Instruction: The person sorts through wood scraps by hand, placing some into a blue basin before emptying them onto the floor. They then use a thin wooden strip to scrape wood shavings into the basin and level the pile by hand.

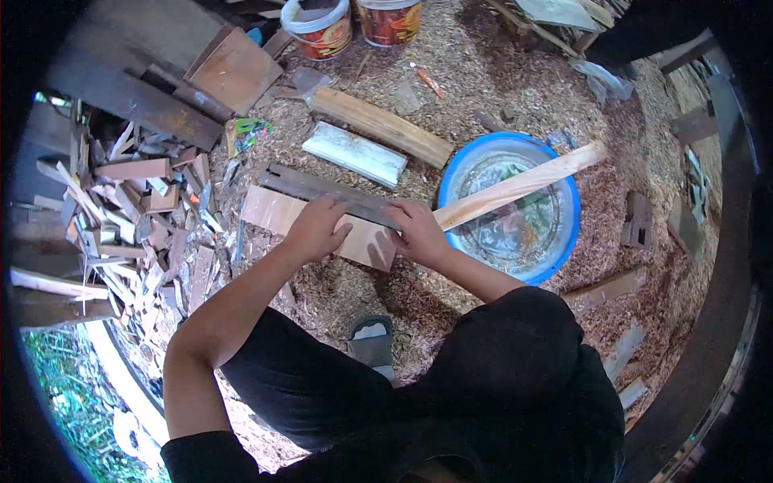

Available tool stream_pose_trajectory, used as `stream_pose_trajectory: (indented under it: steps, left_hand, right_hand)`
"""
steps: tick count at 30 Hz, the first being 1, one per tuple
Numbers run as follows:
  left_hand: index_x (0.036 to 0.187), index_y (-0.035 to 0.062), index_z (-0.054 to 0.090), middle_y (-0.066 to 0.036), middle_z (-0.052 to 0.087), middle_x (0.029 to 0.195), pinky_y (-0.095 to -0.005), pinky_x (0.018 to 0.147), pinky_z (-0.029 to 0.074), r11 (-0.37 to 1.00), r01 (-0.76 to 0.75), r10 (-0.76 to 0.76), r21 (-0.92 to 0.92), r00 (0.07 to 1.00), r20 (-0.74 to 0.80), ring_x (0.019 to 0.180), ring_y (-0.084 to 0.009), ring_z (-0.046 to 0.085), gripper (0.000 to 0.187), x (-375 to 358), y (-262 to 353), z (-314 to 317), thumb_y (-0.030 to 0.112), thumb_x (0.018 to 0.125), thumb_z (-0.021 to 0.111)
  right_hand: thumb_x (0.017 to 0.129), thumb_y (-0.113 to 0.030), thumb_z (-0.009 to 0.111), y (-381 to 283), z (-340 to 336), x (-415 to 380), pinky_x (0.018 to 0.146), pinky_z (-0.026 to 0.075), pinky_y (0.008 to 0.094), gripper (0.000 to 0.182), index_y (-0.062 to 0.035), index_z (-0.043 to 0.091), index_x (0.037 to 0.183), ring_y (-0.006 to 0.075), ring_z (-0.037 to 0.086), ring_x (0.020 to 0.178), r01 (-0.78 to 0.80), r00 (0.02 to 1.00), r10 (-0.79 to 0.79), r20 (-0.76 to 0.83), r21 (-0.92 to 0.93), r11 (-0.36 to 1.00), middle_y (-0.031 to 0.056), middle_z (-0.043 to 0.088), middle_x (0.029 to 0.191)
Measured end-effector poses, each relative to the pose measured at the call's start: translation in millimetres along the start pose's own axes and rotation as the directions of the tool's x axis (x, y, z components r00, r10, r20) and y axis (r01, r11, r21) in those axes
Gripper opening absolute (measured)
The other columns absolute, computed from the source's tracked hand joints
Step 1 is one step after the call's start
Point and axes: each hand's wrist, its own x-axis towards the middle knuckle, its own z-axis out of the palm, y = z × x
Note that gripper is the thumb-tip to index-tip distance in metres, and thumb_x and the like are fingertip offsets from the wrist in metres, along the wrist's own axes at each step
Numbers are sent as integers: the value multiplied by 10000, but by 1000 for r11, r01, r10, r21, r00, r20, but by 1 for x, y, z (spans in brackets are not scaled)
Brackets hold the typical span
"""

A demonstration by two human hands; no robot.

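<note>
A light wooden board (266,211) lies on the shavings-covered ground in front of the person, with a dark wooden piece (294,183) along its far edge. My left hand (318,229) rests over both, its fingers on the dark piece and its thumb apart over the light board. At the right end of the two pieces is my right hand (419,233), its fingers on the dark piece and its palm beside the board's end. A pale wooden strip (523,187) runs from beside my right hand across a blue-rimmed basin (573,201).
A white block (354,153) and a long wooden block (382,125) lie beyond the hands. Two buckets (326,40) stand at the top. Wood scraps (137,201) are heaped at the left. A dark-clothed leg, apparently another person's, shows at the upper right.
</note>
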Motion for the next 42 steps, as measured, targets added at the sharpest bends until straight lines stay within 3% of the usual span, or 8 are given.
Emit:
stream_pose_trajectory:
  steps: [9, 14, 18, 23, 28, 31, 35, 42]
  left_hand:
    - [1322, 56, 664, -239, 631, 1350, -539, 1099, 473, 902, -431, 431, 11, 901, -50, 1255, -445, 602, 426, 114, 98, -2, 206, 933, 748]
    - [1224, 49, 705, -206, 644, 1337, -521, 1037, 507, 789, -614, 612, -26, 789, -52, 1209, -428, 622, 342, 176, 180, 25, 157, 906, 767]
    - [1181, 53, 689, -185, 655, 1306, -505, 1039, 514, 647, -759, 760, -72, 650, -23, 1199, -418, 627, 334, 195, 248, 55, 72, 854, 756]
    - [1155, 62, 688, -168, 670, 1286, -519, 1079, 500, 500, -846, 864, -186, 503, 37, 1232, -412, 621, 319, 194, 312, 110, 23, 839, 717]
    - [1196, 49, 716, -170, 672, 1299, -512, 1084, 501, 439, -881, 898, -176, 427, 104, 1251, -407, 619, 324, 189, 378, 159, 12, 883, 639]
    - [1199, 67, 708, -157, 657, 1355, -511, 1070, 509, 497, -817, 865, -292, 494, 92, 1252, -401, 629, 318, 191, 408, 180, -41, 922, 593]
    - [1207, 71, 709, -156, 659, 1356, -502, 1066, 522, 474, -836, 878, -275, 473, 76, 1240, -400, 640, 322, 196, 426, 180, -47, 932, 589]
    - [1162, 40, 726, -156, 659, 1321, -493, 1066, 529, 531, -801, 847, -277, 513, 140, 1239, -392, 638, 262, 195, 423, 175, -36, 931, 627]
  right_hand:
    - [816, -81, 772, 26, -127, -66, 1023, 461, 531, 532, -65, 632, 1329, 395, 604, 1191, -236, 934, 177, -309, -163, 958, 173, 635, 1316]
    - [850, -59, 755, 33, -203, -151, 1035, 505, 489, 460, -55, 674, 1303, 396, 637, 1191, -512, 756, 287, -588, -258, 819, 177, 680, 1279]
    - [849, -61, 706, 37, -242, -243, 1038, 481, 537, 479, -55, 641, 1324, 425, 621, 1203, -700, 589, 332, -737, -260, 665, 199, 664, 1289]
    - [871, -77, 708, 25, -252, -353, 1035, 498, 558, 482, -73, 639, 1349, 452, 628, 1190, -899, 342, 540, -769, -100, 426, 193, 664, 1298]
    - [892, -199, 776, 21, -238, -397, 948, 557, 550, 564, -67, 598, 1410, 461, 648, 1146, -952, 168, 537, -826, 5, 305, 242, 649, 1288]
    - [869, -306, 837, 29, -225, -396, 921, 573, 556, 722, -66, 529, 1476, 473, 646, 1146, -955, 27, 623, -781, 164, 248, 283, 637, 1281]
    - [754, -432, 929, 49, -216, -378, 1018, 571, 542, 1130, 2, 294, 1582, 558, 557, 1276, -961, -225, 703, -675, 271, -48, 396, 447, 1449]
    - [693, -402, 966, 50, -213, -371, 1144, 476, 555, 1158, 25, 317, 1552, 530, 460, 1389, -887, -344, 717, -606, 460, -38, 347, 463, 1473]
